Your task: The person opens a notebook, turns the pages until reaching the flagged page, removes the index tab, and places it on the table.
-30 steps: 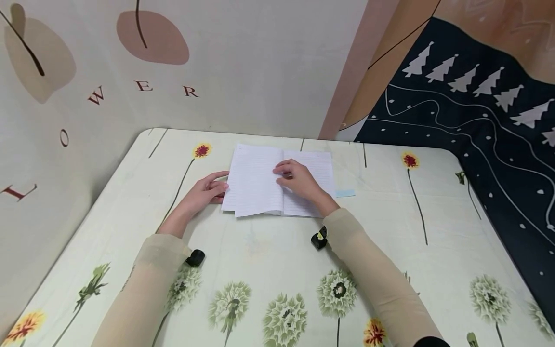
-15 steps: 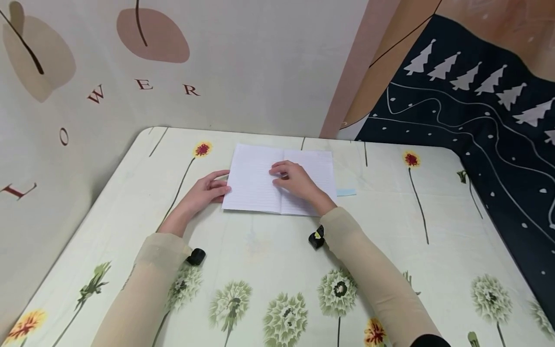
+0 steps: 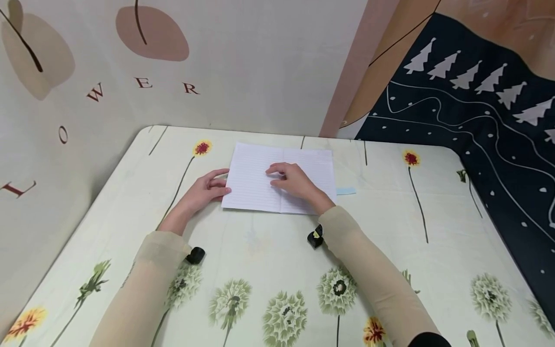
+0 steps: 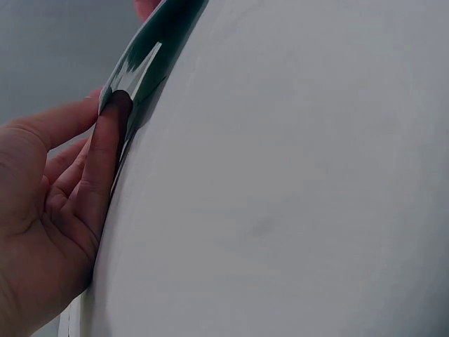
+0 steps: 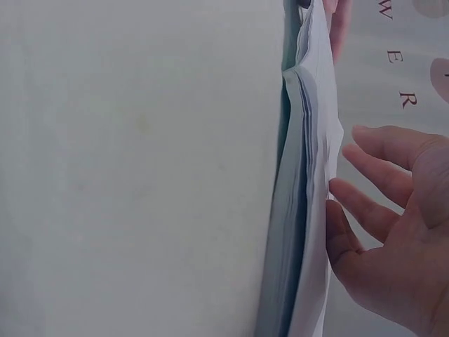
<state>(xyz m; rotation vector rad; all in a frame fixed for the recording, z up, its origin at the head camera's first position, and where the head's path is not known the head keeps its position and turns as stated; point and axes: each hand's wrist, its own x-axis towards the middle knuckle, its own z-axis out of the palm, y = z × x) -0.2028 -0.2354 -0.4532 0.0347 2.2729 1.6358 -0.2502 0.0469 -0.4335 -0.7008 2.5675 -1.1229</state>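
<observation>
An open notebook (image 3: 253,190) with blank ruled pages lies on the table, its centre fold running away from me. My left hand (image 3: 200,193) holds its left edge, thumb on top and fingers underneath. In the left wrist view, that hand (image 4: 66,182) pinches the edge, and the green cover (image 4: 168,42) shows on the underside. My right hand (image 3: 297,182) rests over the fold with loosely bent fingers. Seen from the right wrist, the right hand (image 5: 393,217) has its lower fingertips against the page, while the thumb and index finger are apart from it.
A pale blue strip (image 3: 346,191) sticks out beyond the notebook's right edge. The table (image 3: 256,250) wears a flower-print cloth. Behind it hang a lettered pale curtain (image 3: 260,62) and a dark tree-patterned cloth (image 3: 459,115) at the right.
The page that hung unevenly over the left side now lies flush with the pages below. My right hand has slid slightly left across the fold. The left hand keeps its hold.
</observation>
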